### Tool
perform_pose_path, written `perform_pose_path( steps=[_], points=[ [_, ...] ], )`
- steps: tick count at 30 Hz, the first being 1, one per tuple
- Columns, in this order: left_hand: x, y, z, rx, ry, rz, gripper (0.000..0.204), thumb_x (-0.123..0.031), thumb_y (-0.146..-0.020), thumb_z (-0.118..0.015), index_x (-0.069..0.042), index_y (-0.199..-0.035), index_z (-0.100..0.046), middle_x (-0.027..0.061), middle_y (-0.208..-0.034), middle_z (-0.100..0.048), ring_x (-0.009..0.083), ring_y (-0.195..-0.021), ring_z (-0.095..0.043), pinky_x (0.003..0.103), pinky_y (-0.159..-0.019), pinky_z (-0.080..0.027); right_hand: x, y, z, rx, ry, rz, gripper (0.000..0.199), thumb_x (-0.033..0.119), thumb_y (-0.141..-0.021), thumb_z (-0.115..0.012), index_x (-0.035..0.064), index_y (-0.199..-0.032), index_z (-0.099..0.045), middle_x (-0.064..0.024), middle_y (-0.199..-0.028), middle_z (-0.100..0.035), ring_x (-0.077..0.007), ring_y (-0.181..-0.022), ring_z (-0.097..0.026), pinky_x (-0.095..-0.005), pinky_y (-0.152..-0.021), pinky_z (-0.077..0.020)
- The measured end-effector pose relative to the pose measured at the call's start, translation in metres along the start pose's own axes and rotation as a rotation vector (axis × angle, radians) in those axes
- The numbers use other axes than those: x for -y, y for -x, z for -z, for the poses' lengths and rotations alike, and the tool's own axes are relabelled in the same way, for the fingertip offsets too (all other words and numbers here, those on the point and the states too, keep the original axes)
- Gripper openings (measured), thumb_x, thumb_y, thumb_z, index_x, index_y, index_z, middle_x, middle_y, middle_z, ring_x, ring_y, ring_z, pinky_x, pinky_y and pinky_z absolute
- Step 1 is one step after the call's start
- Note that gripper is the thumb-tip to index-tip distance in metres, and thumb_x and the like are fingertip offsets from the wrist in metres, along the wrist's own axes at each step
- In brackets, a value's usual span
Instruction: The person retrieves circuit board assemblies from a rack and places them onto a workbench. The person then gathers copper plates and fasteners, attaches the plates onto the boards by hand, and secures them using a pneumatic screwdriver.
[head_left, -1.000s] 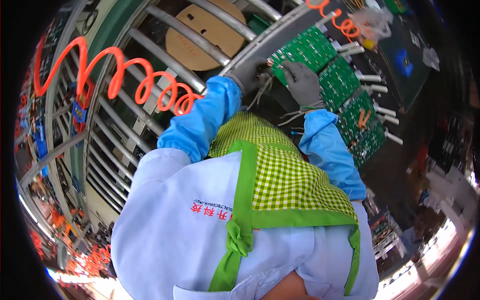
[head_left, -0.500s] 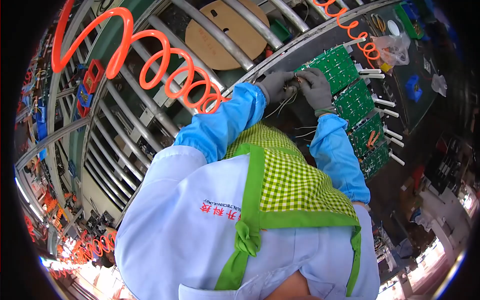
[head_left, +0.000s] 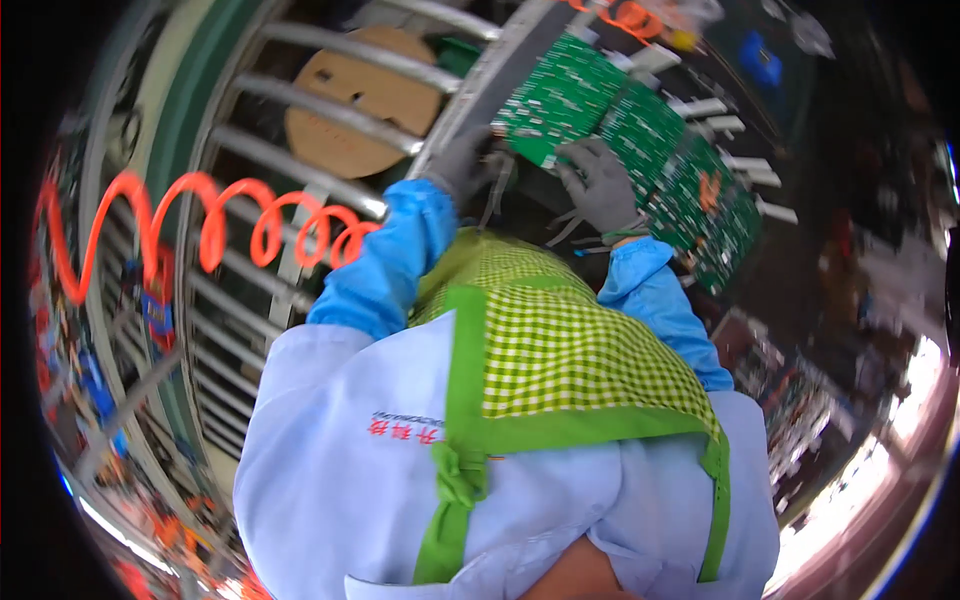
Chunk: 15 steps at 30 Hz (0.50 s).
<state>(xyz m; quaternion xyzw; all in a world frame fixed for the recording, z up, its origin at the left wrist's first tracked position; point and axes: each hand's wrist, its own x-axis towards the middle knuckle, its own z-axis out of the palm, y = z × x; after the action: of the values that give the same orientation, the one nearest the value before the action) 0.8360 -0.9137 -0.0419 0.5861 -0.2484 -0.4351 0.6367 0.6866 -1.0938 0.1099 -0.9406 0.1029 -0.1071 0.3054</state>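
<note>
Both gloved hands are on that green circuit board [head_left: 560, 100] at the near edge of the roller rack [head_left: 330, 95]: your left hand [head_left: 462, 165] pinches its corner, right hand [head_left: 600, 185] presses flat, fingers spread, probably steadying it.

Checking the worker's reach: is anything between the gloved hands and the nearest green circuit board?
Nothing visible. The right hand already rests on the near edge of the green circuit board; the left hand sits at its corner, with thin wires hanging just below.
</note>
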Motion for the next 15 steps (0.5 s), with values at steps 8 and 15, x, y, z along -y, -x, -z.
perform_pose_path(
  steps=[8,15],
  points=[
    [-0.036,-0.007,0.004,-0.168,1.092,0.567,0.022,-0.023,-0.093,-0.053,-0.003,-0.103,-0.054,0.0072,-0.087,-0.057,0.0142,-0.071,-0.054,0.019,-0.054,-0.048,-0.105,0.187,0.101,-0.433,0.300,-0.570,0.019,0.017,-0.084,-0.060,0.0067,-0.099,-0.064,-0.0127,-0.098,-0.062,-0.0306,-0.094,-0.058,-0.0394,-0.084,-0.0449],
    [-0.041,-0.005,0.001,-0.114,1.130,0.546,0.023,-0.024,-0.092,-0.054,-0.003,-0.102,-0.053,0.0069,-0.084,-0.055,0.0145,-0.071,-0.054,0.018,-0.050,-0.047,-0.169,0.245,0.136,-0.534,0.354,-0.777,0.022,0.019,-0.080,-0.063,0.0071,-0.098,-0.066,-0.0137,-0.097,-0.062,-0.0301,-0.095,-0.059,-0.0397,-0.083,-0.0465]
  ],
)
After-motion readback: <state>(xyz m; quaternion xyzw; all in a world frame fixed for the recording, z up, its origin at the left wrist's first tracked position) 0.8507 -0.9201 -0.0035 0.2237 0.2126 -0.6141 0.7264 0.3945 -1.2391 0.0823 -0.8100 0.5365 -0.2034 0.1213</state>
